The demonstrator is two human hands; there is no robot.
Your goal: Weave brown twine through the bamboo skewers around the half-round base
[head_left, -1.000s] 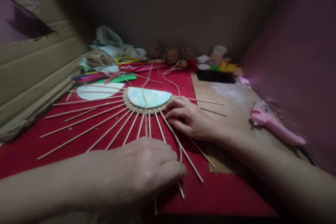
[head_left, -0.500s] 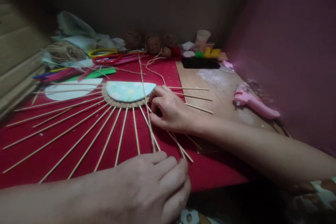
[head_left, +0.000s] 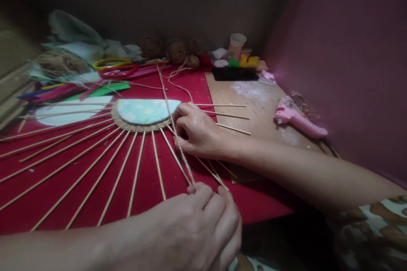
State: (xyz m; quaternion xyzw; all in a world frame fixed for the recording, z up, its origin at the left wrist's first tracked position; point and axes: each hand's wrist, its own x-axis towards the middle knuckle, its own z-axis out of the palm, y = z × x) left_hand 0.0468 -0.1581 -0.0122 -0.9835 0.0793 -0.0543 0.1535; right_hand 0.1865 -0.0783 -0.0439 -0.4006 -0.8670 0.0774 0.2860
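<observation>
A pale blue-green half-disc (head_left: 144, 110) lies on the red table (head_left: 267, 203), edged with a woven band of twine. Several thin wooden sticks (head_left: 104, 159) fan out from it. My left hand (head_left: 203, 228) is at the near table edge, fingers pinched on a taut jute twine strand (head_left: 173, 125) that runs up over the half-disc towards the back. My right hand (head_left: 195, 129) rests on the sticks at the right end of the half-disc, fingers curled and pressing there beside the twine.
A pink glue gun (head_left: 297, 116) lies on a brown board (head_left: 254, 97) to the right. At the back stand twine balls (head_left: 176, 51), red and yellow scissors (head_left: 117, 67), a black phone (head_left: 235, 74), a cup (head_left: 237, 42) and coloured sheets. Cardboard leans at far left.
My left hand has drawn back to the near table edge, pulling the twine taut. My right hand closed tighter at the half-disc's right end. The view has shifted rightwards.
</observation>
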